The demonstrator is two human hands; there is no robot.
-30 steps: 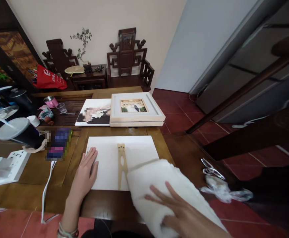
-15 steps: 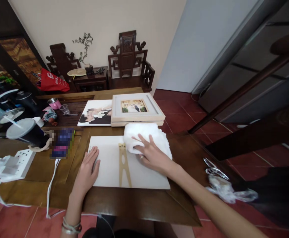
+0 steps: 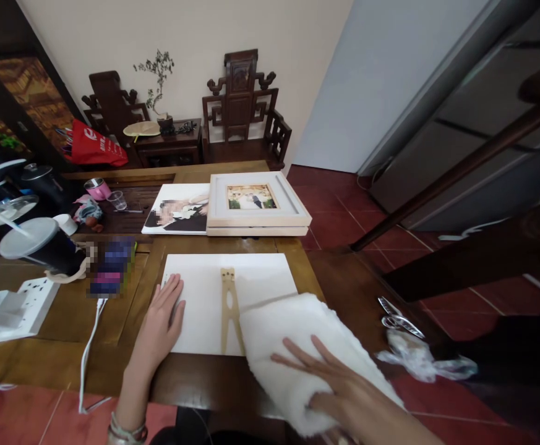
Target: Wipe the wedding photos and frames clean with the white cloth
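A white board [image 3: 205, 290] lies face down on the wooden table [image 3: 65, 321], with a small wooden stand leg [image 3: 229, 306] down its middle. My left hand [image 3: 161, 324] rests flat on the board's left part, fingers stretched out. My right hand [image 3: 339, 386] presses flat, fingers spread, on a fluffy white towel [image 3: 292, 346] that covers the board's near right corner and hangs over the table edge.
Behind the board lie a cream picture frame [image 3: 255, 207] and an unframed photo print [image 3: 177, 210]. At the left are a power strip [image 3: 19, 303], a blurred phone [image 3: 109, 269] on a white cable, a black cup [image 3: 42, 247] and small cups. Scissors [image 3: 393, 315] and crumpled plastic [image 3: 418, 361] lie right.
My right hand has drawn the towel from the board's far right part back to its near right corner. My left hand has stayed in place on the board.
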